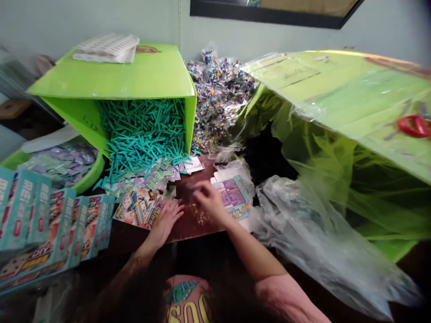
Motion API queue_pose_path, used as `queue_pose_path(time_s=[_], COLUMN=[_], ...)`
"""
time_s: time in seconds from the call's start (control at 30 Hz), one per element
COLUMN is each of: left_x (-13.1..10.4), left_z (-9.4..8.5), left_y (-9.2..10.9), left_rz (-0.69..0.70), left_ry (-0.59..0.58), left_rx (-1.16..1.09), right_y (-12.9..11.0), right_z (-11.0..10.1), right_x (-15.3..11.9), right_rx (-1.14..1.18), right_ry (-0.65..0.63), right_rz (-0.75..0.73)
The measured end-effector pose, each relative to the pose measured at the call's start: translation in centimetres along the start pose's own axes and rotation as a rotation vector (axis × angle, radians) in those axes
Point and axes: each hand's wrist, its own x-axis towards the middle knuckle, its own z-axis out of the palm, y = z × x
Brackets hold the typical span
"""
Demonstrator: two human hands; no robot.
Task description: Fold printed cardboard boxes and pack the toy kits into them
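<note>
My left hand lies with its fingers stretched out at the right edge of a colourful printed flat pack. To its right, my right hand is bent over the dark table, its fingers pinched together and a little blurred. Whatever they hold, if anything, is too small to make out. Close beside that hand is a purple and teal printed box with white flaps. Ahead of both hands lie scattered small lilac and green sachets and a heap of teal plastic sticks.
A green bin lies on its side around the sticks. Behind are bags of coloured beads. Crumpled clear plastic and a second green bin with red-handled scissors stand right. Stacked boxes fill the left.
</note>
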Motion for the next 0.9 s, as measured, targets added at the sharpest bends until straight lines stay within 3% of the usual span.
queue_pose_path(time_s=[0.03, 0.07, 0.1, 0.17, 0.27, 0.33, 0.4, 0.5, 0.63, 0.7, 0.8, 0.9], left_x=[0.9, 1.6, 2.1, 2.4, 1.6, 1.0, 0.7, 1.1, 1.7, 1.6, 0.8, -0.7], left_z=[0.3, 0.4, 0.3, -0.3, -1.2, -1.5, -1.8, -2.0, -1.3, -0.5, 0.2, -0.5], left_y=[0.1, 0.2, 0.4, 0.7, 1.4, 1.8, 2.1, 2.3, 2.0, 1.6, 1.3, 1.7], left_rz=[-0.02, -0.033, -0.045, -0.08, -0.174, -0.242, -0.285, -0.299, -0.287, -0.253, -0.175, -0.184], left_ry=[0.087, 0.19, 0.286, 0.409, 0.451, 0.449, 0.436, 0.417, 0.337, 0.277, 0.283, 0.325], left_rx=[-0.094, -0.155, -0.189, -0.206, -0.16, -0.163, -0.223, -0.365, -0.51, -0.56, -0.505, -0.427], right_y=[-0.4, -0.1, 0.6, 3.0, 7.0, 8.6, 9.1, 7.9, 2.6, -0.8, -4.6, -5.9], right_z=[2.2, 3.7, 4.4, 3.9, 1.3, 0.3, -0.1, 0.0, 1.9, 3.9, 7.1, 8.8], right_x=[0.1, 1.1, 2.9, 8.2, 16.2, 19.3, 19.9, 16.7, 5.9, -0.5, -8.0, -10.2], right_rx=[0.08, 0.097, 0.053, -0.163, -0.277, -0.281, -0.257, -0.209, 0.157, 0.31, 0.355, 0.278], right_ry=[-0.17, -0.261, -0.271, -0.097, 0.115, 0.186, 0.224, 0.278, 0.331, 0.196, -0.161, -0.383], right_rz=[0.001, 0.046, 0.133, 0.415, 0.583, 0.625, 0.625, 0.568, 0.428, 0.417, 0.481, 0.4])
